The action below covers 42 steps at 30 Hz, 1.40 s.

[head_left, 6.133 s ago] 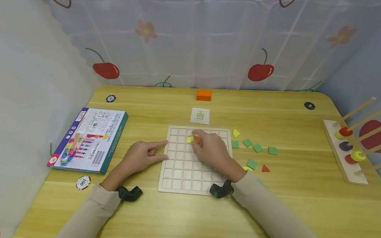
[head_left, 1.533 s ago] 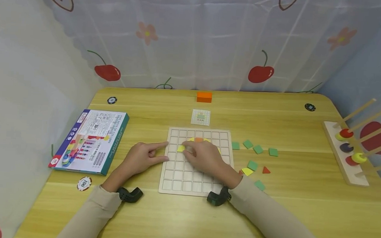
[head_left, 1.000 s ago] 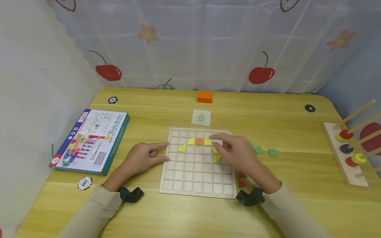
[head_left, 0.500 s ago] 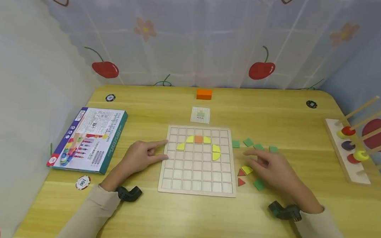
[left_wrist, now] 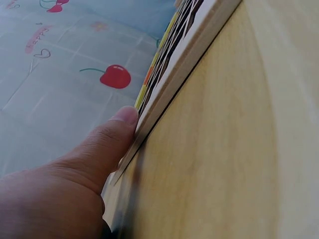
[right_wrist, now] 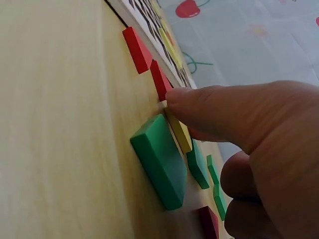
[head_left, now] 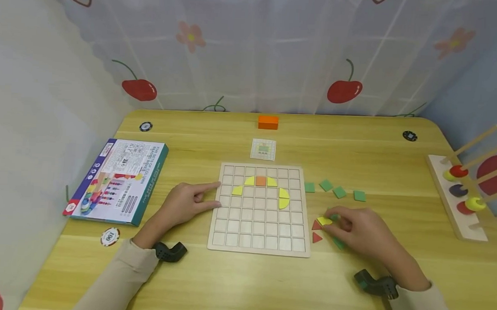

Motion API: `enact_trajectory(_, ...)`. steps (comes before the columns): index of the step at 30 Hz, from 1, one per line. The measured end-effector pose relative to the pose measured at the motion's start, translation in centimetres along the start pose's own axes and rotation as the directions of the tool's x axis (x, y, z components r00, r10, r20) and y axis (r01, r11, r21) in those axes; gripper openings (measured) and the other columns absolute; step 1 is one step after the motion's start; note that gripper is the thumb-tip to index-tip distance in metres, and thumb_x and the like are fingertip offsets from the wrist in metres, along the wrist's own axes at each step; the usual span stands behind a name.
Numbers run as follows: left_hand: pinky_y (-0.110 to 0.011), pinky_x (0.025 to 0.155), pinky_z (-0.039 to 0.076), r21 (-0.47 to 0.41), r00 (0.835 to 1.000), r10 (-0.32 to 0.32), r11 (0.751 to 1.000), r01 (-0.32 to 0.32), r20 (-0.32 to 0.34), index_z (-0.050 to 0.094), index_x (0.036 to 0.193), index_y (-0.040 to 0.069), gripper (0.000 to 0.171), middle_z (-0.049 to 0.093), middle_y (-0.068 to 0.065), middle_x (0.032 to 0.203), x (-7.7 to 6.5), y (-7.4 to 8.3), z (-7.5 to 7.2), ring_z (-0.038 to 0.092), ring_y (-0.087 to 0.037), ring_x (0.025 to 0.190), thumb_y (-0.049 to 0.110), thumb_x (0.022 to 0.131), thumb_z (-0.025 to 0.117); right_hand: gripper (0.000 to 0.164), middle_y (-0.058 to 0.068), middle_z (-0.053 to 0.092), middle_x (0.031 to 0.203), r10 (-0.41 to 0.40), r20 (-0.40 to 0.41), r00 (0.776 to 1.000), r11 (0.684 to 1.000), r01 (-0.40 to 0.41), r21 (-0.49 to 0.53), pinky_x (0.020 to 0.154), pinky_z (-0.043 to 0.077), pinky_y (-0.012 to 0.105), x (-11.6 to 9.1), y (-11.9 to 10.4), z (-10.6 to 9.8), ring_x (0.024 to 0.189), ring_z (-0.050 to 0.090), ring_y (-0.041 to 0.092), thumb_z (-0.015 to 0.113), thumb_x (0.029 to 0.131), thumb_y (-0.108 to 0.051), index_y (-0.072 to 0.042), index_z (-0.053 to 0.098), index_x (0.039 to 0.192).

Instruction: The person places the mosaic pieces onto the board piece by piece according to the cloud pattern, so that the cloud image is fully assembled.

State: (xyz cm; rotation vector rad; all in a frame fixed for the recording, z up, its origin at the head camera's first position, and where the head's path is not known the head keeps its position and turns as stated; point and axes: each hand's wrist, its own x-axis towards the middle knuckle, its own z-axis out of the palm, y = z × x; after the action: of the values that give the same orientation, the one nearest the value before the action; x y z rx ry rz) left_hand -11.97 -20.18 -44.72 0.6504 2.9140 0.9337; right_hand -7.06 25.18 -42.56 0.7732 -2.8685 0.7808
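A pale wooden grid board (head_left: pixel 253 229) lies on the table. Seated in its cells are one orange square tile (head_left: pixel 261 181) and several yellow quarter-circle tiles, among them the leftmost yellow tile (head_left: pixel 237 190). My left hand (head_left: pixel 184 205) touches the board's left edge with thumb and index finger extended; the left wrist view shows the thumb (left_wrist: pixel 109 142) against that edge. Off the board's right side, my right hand (head_left: pixel 362 229) pinches a loose yellow quarter-circle tile (head_left: pixel 324 221) between thumb and index finger. Two red triangles, the upper one (head_left: pixel 316 225) and the lower one (head_left: pixel 317 238), lie beside it.
Several green square tiles (head_left: pixel 339 192) lie right of the board, one close under the right hand. A pattern card (head_left: pixel 263 149) and an orange block (head_left: pixel 268 122) are behind the board. At left lies a toy box (head_left: pixel 122 182); at right stands a peg rack (head_left: pixel 459 201) with beads.
Since the earlier frames, more yellow tiles have come to lie in the board's cells. My right hand has left the board, moved right, and closed on the loose yellow tile. My left hand stays put.
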Motion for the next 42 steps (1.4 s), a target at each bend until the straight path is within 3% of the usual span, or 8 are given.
enact_trajectory(8,-0.026,0.050,0.027,0.008,1.000,0.006,1.000,-0.006,-0.003,0.069,0.135,0.026,0.054,0.034,0.012,0.056,0.0,0.3,-0.2,0.026,-0.003,0.051,0.053,0.089,0.075,0.018,-0.020,0.030,0.055,0.033,0.069,0.997,0.999,-0.033,0.002,0.047,0.029,0.021,-0.3,0.3,-0.4,0.049,0.025,-0.004,0.084,0.088,-0.024,-0.026,0.078,0.104)
enact_trajectory(16,-0.025,0.050,0.027,-0.001,1.000,-0.011,1.000,0.011,0.007,0.069,0.135,0.026,0.054,0.035,0.012,0.056,-0.1,0.2,-0.1,0.027,-0.003,0.050,0.054,0.089,0.075,0.032,-0.023,0.027,0.054,0.061,0.208,0.976,0.982,-0.096,0.162,0.045,0.030,0.020,-0.5,0.1,-0.9,0.047,0.025,-0.004,0.072,0.093,-0.006,-0.031,0.080,0.111)
enact_trajectory(20,-0.025,0.050,0.027,0.000,1.000,-0.014,1.000,0.014,0.006,0.070,0.135,0.026,0.054,0.035,0.012,0.056,-0.2,0.2,-0.1,0.028,-0.003,0.051,0.054,0.089,0.075,0.029,-0.020,0.030,0.055,0.072,0.182,0.981,0.986,-0.098,0.136,0.046,0.031,0.020,-0.6,0.1,-0.9,0.048,0.027,-0.003,0.072,0.093,-0.007,-0.028,0.078,0.112)
enact_trajectory(23,-0.025,0.051,0.027,0.001,1.000,-0.011,1.000,0.011,0.006,0.070,0.135,0.026,0.054,0.035,0.013,0.056,-0.1,0.3,-0.1,0.027,-0.003,0.051,0.053,0.089,0.075,0.023,-0.018,0.033,0.058,0.082,0.143,0.986,0.993,-0.094,0.075,0.048,0.031,0.022,-0.6,-0.1,-0.9,0.050,0.028,-0.002,0.080,0.091,-0.020,-0.026,0.074,0.112)
enact_trajectory(28,-0.025,0.050,0.027,0.001,1.000,-0.008,1.000,0.008,0.004,0.069,0.135,0.025,0.053,0.034,0.012,0.056,-0.1,0.3,-0.2,0.027,-0.003,0.051,0.051,0.089,0.076,0.029,-0.017,0.036,0.059,0.097,0.119,0.988,0.995,-0.095,-0.022,0.049,0.029,0.022,-0.7,-0.5,-0.9,0.051,0.028,-0.001,0.085,0.085,-0.037,-0.024,0.072,0.107)
enact_trajectory(35,-0.025,0.050,0.026,0.006,1.000,-0.005,1.000,0.005,0.000,0.069,0.135,0.026,0.052,0.034,0.012,0.056,0.0,0.3,-0.2,0.026,-0.004,0.051,0.051,0.090,0.076,0.023,-0.014,0.039,0.057,0.146,0.117,0.982,0.989,-0.144,-0.024,0.049,0.031,0.024,-0.6,-0.7,-0.9,0.050,0.031,0.001,0.083,0.088,-0.028,-0.018,0.075,0.106)
enact_trajectory(42,-0.025,0.051,0.026,0.003,1.000,-0.001,1.000,0.001,-0.003,0.070,0.135,0.026,0.053,0.034,0.012,0.056,-0.2,0.3,-0.1,0.026,-0.004,0.051,0.052,0.089,0.076,0.025,-0.017,0.037,0.056,0.093,0.042,0.995,0.996,-0.092,-0.008,0.047,0.030,0.023,-0.6,-0.7,-0.6,0.048,0.028,-0.002,0.083,0.086,-0.022,-0.014,0.075,0.108)
